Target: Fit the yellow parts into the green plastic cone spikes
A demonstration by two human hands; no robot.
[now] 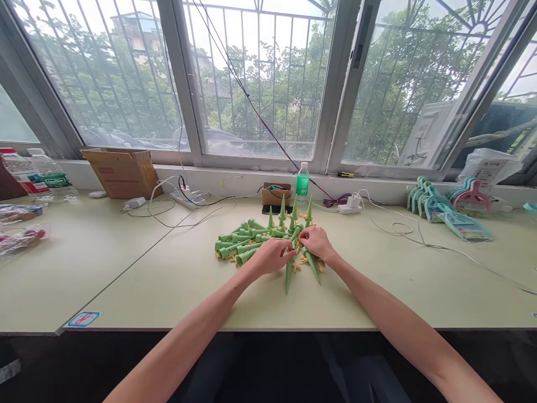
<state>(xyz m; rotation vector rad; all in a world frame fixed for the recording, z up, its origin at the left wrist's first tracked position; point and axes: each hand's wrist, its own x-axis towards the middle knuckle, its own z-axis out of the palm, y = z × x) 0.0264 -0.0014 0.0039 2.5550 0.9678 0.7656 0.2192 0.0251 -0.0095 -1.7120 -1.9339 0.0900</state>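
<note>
My left hand point(273, 256) is closed, thumb and fingers round a green plastic spike point(296, 232) that looks like a plant-watering spike, its wide end tilted up. Close by on the right, my right hand point(318, 243) is closed in a pinch at that spike's side; its fingertips hide what they hold. Left of the hands lies a pile of green spikes point(239, 245) with hollow ends. Several green spikes point(282, 211) stand point up behind the hands. Small yellow plastic pieces point(296, 268) are scattered among them. Another spike point(311, 265) points toward the table's front edge.
Behind the spikes are a small cardboard box point(277, 195), a dark phone-like slab point(272, 210) and a green-labelled bottle point(302, 180). A larger carton point(119, 173) and a power strip point(188, 197) stand left. White cable point(423, 242) and pastel hangers point(430, 198) lie right.
</note>
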